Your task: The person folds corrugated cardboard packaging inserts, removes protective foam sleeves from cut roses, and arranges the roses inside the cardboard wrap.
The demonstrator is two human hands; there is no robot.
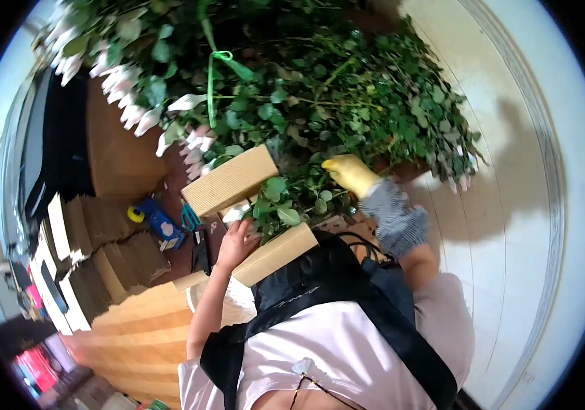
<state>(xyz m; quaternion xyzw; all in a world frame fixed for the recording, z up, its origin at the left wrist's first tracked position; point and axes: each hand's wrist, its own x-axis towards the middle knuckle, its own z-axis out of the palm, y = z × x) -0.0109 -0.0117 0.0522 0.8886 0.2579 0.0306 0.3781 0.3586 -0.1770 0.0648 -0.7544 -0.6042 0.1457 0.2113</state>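
Note:
My left hand (pixel 235 244) is bare. Its fingers reach, stretched out, against a small bunch of leafy roses (pixel 280 205) lying between two corrugated cardboard strips, one farther strip (pixel 231 181) and one nearer strip (pixel 275 255). A white wrapped bud (pixel 236 212) shows just beyond the fingertips. My right hand (pixel 350 174) wears a yellow glove with a grey striped cuff. Its fingers look closed, over the stem end of the roses, but what they hold is hidden among leaves. Past both hands lies a large heap of roses (pixel 367 102), its heads in pale sleeves.
Green string (pixel 211 82) ties part of the heap. Leftward are teal-handled scissors (pixel 190 217), a blue box (pixel 160 222), a yellow round item (pixel 136 214) and stacks of folded cardboard (pixel 125 266). A pale wall and floor lie at right.

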